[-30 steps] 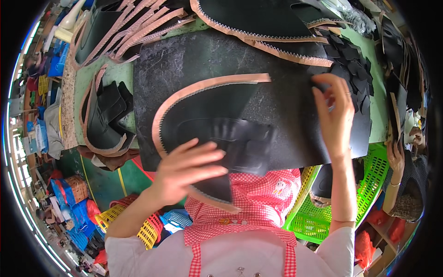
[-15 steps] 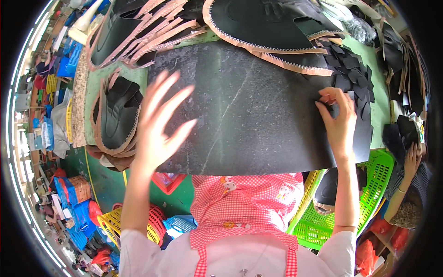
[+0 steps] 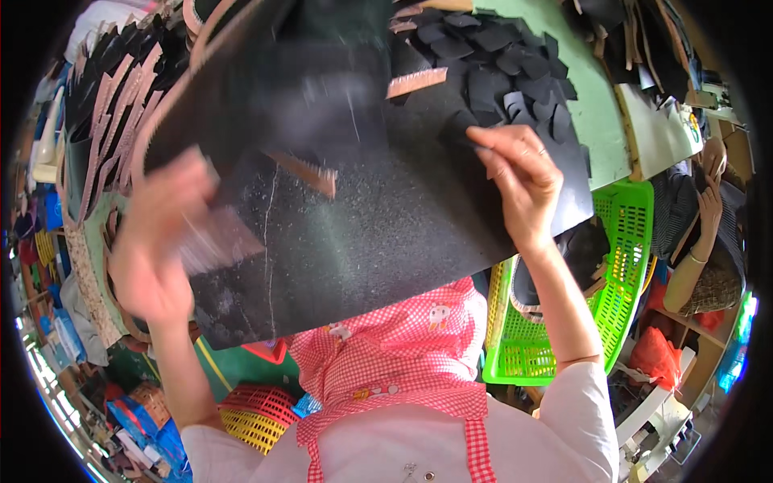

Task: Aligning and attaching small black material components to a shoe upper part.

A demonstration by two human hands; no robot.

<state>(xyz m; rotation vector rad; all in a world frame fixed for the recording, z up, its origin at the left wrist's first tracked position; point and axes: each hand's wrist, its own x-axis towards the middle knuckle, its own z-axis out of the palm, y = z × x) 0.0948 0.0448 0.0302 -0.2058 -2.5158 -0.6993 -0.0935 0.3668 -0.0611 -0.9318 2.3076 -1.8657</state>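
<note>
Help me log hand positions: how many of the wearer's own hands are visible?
2: the blurred left hand, at the left edge of the black board, and the right hand, near the small dark pieces.

The work board [image 3: 386,249] lies on the table [image 3: 608,153], just beyond the worker's apron [image 3: 386,346]. A heap of cut pieces [image 3: 515,72] sits on its far right part, while a large panel [image 3: 314,101] reaches over its far left. I see layered panels [image 3: 121,129] left of the board, a mesh basket [image 3: 523,369] below its right side, and nested baskets [image 3: 254,423] below its left.
</note>
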